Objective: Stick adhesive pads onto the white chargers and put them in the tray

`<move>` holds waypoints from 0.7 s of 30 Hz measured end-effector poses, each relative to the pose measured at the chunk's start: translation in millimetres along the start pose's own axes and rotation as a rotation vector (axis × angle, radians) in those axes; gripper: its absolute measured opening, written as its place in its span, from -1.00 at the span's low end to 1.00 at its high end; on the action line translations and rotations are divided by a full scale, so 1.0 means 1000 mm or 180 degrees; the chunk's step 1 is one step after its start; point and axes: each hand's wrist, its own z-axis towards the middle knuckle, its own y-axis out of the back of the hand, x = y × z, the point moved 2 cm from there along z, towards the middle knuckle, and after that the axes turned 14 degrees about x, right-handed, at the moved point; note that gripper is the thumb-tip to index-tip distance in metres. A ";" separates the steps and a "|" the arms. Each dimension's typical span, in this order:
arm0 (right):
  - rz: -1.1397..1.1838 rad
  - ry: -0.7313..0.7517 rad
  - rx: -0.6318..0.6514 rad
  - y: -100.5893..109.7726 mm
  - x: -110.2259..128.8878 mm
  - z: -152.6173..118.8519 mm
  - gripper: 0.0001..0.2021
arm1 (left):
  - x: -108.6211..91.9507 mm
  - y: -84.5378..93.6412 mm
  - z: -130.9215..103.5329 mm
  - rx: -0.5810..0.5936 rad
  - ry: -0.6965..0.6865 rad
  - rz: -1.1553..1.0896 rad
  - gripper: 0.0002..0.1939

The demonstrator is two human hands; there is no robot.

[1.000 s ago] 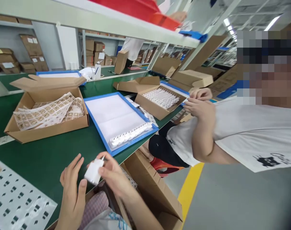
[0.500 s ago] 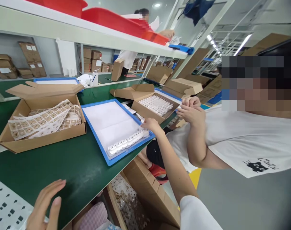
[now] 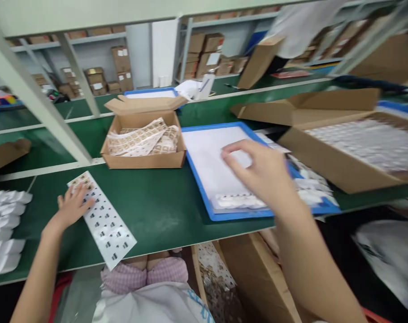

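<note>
My left hand [image 3: 71,208] lies with spread fingers on the upper part of a white sticker sheet [image 3: 105,222], which has small dark marks and a few brown stickers at its far end. My right hand [image 3: 258,168] hangs over the blue-rimmed tray [image 3: 199,179], thumb and forefinger curved toward each other with a gap between them and nothing seen in it. A row of small white parts [image 3: 237,201] lies along the near edge of the tray, partly behind my right wrist.
An open carton [image 3: 143,162] of sticker strips stands behind the green table [image 3: 157,202] middle. White pieces [image 3: 5,215] are stacked at the left. Another carton [image 3: 338,163] holds rows of white parts at the right. A large box [image 3: 258,273] sits below the table edge.
The view has swung left. My right hand has left the end of the row of white parts and is raised over the tray. My left hand now rests on the sticker sheet.
</note>
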 end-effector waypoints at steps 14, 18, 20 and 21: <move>0.0590 0.0995 0.2523 -0.298 0.164 0.050 -0.70 | 0.011 -0.006 0.020 0.0478 0.0057 0.0260 -0.27; 0.0398 0.1048 0.2478 -0.329 0.160 0.051 -0.65 | -0.001 -0.016 0.023 0.0360 -0.0140 0.0330 -0.30; 0.0360 0.1112 0.2481 -0.336 0.154 0.053 -0.65 | -0.003 -0.018 0.023 0.0295 -0.0205 0.0341 -0.31; 0.0355 0.1144 0.2486 -0.338 0.151 0.054 -0.65 | -0.003 -0.018 0.023 0.0270 -0.0231 0.0340 -0.31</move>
